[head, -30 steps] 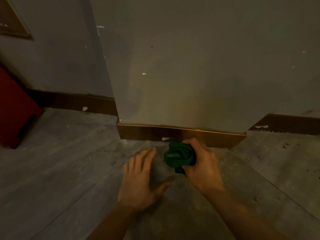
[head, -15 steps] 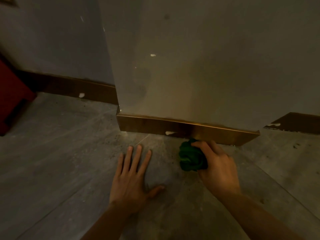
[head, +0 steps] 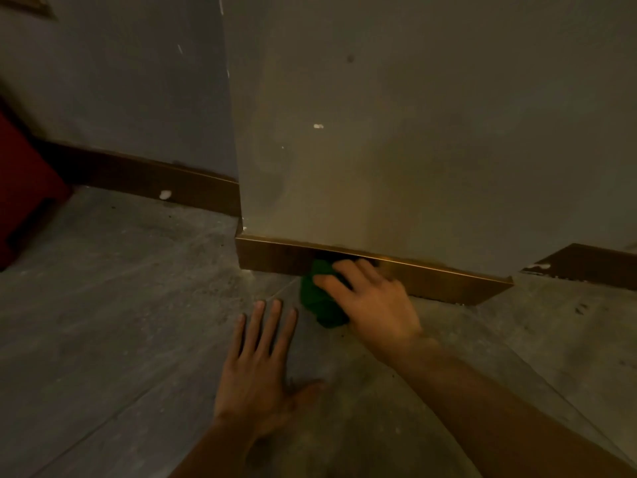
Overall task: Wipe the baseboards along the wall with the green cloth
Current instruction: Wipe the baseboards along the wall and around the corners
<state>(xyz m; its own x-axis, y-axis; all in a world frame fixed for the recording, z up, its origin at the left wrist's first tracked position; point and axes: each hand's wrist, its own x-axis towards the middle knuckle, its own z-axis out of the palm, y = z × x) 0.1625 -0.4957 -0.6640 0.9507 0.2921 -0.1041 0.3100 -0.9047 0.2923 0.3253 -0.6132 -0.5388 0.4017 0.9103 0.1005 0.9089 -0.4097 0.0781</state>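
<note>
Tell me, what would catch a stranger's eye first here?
The green cloth stands out in the dim room, bunched in the right hand and pressed against the shiny baseboard at the foot of the wall. The left hand lies flat on the grey floor in front. At far left sits something red.

I have one view only, from the wearer's head, held low and close to the floor (head: 103, 322), looking forward and down at the wall corner (head: 379, 132) and its baseboard (head: 448, 277) just ahead.
</note>
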